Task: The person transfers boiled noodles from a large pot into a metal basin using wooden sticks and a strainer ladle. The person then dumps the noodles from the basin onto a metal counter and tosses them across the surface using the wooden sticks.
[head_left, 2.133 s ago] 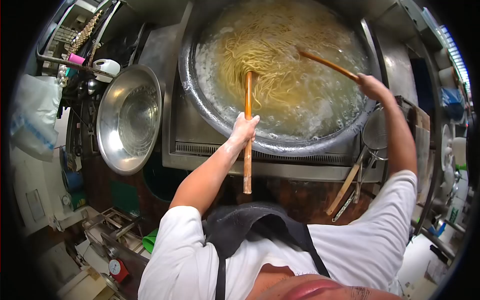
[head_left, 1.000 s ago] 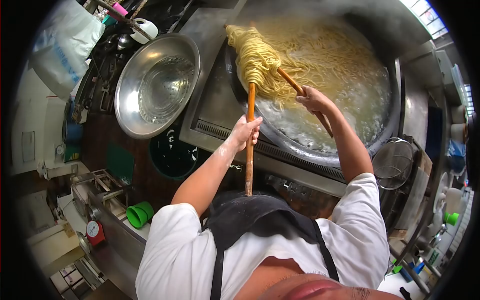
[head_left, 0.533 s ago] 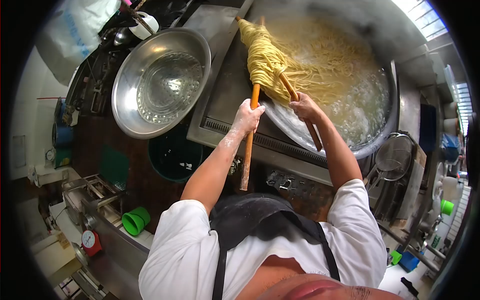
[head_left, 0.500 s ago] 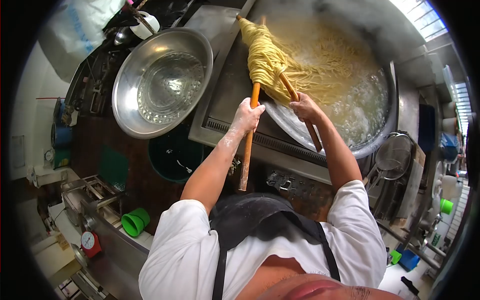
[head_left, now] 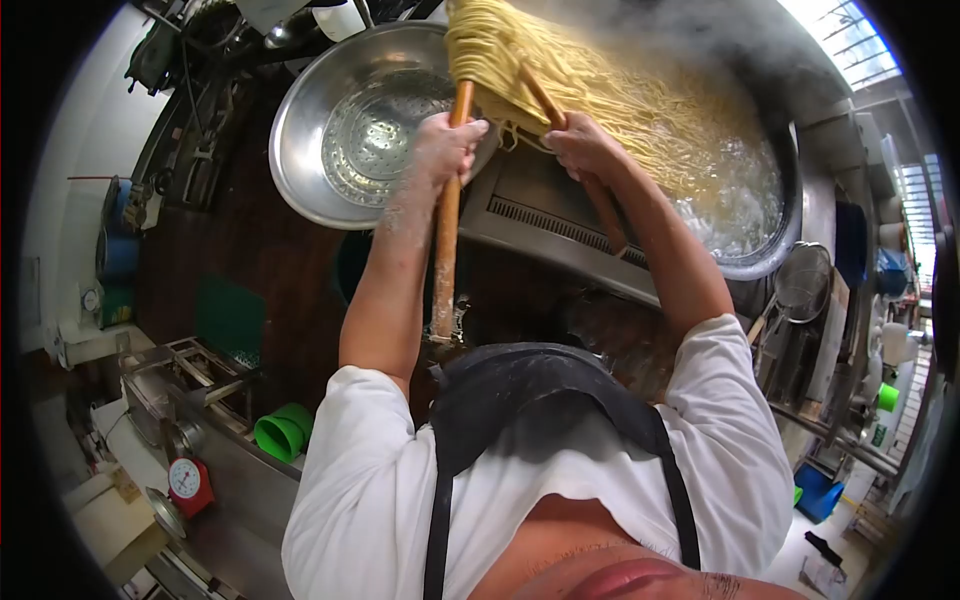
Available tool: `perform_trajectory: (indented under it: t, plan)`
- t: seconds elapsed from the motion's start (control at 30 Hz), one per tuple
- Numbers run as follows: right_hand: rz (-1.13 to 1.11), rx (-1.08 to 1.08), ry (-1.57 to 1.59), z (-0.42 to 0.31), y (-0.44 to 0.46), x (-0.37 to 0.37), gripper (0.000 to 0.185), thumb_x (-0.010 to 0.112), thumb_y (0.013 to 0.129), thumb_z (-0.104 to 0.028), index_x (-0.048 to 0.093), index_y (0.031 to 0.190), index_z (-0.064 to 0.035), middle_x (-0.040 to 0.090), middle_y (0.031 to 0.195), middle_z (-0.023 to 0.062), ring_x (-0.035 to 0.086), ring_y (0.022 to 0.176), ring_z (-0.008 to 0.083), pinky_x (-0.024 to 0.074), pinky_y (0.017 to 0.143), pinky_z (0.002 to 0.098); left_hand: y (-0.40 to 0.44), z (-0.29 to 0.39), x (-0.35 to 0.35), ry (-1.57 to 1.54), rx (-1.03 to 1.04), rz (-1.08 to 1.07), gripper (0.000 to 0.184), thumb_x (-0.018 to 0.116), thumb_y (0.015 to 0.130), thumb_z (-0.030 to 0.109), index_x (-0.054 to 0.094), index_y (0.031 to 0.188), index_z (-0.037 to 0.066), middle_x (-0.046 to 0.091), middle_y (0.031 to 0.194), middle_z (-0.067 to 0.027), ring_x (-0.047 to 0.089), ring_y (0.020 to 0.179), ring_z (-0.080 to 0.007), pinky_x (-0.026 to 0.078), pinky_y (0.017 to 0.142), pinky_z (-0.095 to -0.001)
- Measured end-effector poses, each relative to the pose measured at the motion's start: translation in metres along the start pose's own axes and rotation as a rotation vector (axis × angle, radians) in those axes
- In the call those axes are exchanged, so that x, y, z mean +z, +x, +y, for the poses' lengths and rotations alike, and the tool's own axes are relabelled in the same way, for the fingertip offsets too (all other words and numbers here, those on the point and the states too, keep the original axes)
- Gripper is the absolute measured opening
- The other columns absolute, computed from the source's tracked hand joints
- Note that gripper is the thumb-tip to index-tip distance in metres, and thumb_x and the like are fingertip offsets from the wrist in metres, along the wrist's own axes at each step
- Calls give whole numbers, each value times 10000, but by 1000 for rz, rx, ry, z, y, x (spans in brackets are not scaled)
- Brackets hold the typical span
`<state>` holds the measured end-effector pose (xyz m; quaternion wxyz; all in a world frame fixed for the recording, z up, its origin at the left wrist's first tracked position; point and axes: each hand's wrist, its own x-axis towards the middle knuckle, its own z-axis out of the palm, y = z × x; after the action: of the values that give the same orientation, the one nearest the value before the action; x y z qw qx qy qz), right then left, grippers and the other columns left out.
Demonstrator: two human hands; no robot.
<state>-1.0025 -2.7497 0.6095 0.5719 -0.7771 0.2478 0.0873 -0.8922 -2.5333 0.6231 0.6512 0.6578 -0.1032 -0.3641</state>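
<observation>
My left hand (head_left: 447, 147) is closed round a long wooden stick (head_left: 447, 245), whose lower end is dusted white. Yellow noodles (head_left: 483, 48) are wound thickly about that stick's upper part. My right hand (head_left: 590, 148) grips a second wooden stick (head_left: 606, 215), its far end against the strands. From the sticks the noodles stretch into a big round pot (head_left: 765, 268) of bubbling, steaming water. A wide metal basin (head_left: 290, 165) with a perforated bottom lies just left of the noodle bundle, partly behind my left hand.
A steel counter edge with a slotted grate (head_left: 560, 228) runs before the pot. On the right hang wire strainers (head_left: 803, 283). A green bucket (head_left: 284, 432) and a red dial scale (head_left: 190, 484) stand at lower left. Steam blurs the upper right.
Both hands and sticks have shifted left and away from me, drawing the noodle bundle out of the pot toward the basin. More strands now stretch between sticks and pot.
</observation>
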Motion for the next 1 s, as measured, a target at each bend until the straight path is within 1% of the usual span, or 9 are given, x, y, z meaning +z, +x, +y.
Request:
perform_trajectory:
  t: [0.13, 0.33, 0.43, 0.5, 0.63, 0.77, 0.87, 0.97, 1.0]
  plan:
    - [27, 4, -240, -23, 15, 47, 152, 566, 892, -135, 581, 885, 16, 534, 547, 53, 554, 431, 191, 453, 414, 338, 1, -26, -67, 36, -48, 66, 202, 695, 885, 174, 542, 909, 44, 508, 638, 6, 468, 426, -78, 402, 350, -266]
    - [73, -150, -1095, 62, 10, 9, 224, 461, 945, -91, 611, 1086, -4, 682, 1023, 216, 665, 1019, 355, 523, 854, 471, 8, -134, -138, 373, -224, 101, 203, 683, 888, 179, 527, 876, 51, 481, 597, 2, 450, 403, -98, 396, 340, -287]
    - [94, 17, -1279, 63, -21, -47, 313, 372, 1049, -229, 603, 1138, -38, 686, 931, 185, 681, 873, 361, 534, 775, 486, -15, -180, -161, 598, -332, 8, 231, 690, 868, 201, 531, 887, 34, 501, 555, -29, 468, 384, -134, 400, 351, -326]
    - [145, 85, -1339, 36, -57, -67, 276, 399, 1033, -194, 590, 1160, -40, 690, 909, 189, 689, 875, 351, 534, 752, 480, -28, -209, -180, 975, -111, 42, 269, 698, 858, 217, 537, 931, 15, 557, 605, -77, 542, 443, -186, 409, 402, -343]
    - [180, 135, -1326, 29, -119, -128, 207, 481, 939, -96, 588, 1113, -61, 681, 946, 206, 667, 917, 381, 511, 777, 492, -70, -194, -267, 768, -111, -20, 437, 754, 840, 237, 555, 1166, 26, 572, 849, -75, 554, 767, -178, 478, 679, -363]
    - [141, 208, -1083, 47, -210, -218, 254, 611, 848, -82, 585, 1096, -37, 656, 948, 232, 628, 943, 405, 472, 805, 486, -148, -51, -315, 1260, -363, -133, 326, 708, 735, 180, 560, 966, 3, 577, 811, -159, 562, 759, -273, 472, 724, -407]
    - [289, 167, -913, 90, -271, -288, 284, 626, 842, -49, 593, 1123, -23, 644, 924, 232, 614, 892, 401, 471, 810, 454, -206, 26, -253, 1117, -488, 58, 306, 690, 736, 152, 567, 980, 16, 508, 739, -51, 514, 717, -155, 450, 677, -324]
    - [399, 184, -855, 157, -295, -379, 299, 596, 843, 4, 600, 1141, -23, 643, 907, 220, 616, 856, 374, 471, 807, 432, -190, 21, -117, 896, -176, 150, 287, 666, 818, 151, 531, 1045, 39, 454, 686, 4, 458, 583, -130, 422, 560, -303]
    - [436, 222, -885, 174, -296, -408, 308, 580, 843, 22, 603, 1147, -24, 643, 900, 212, 615, 844, 355, 471, 803, 424, -172, 25, -59, 713, -369, 63, 275, 651, 852, 159, 511, 1062, 51, 432, 652, 19, 426, 520, -105, 391, 493, -287]
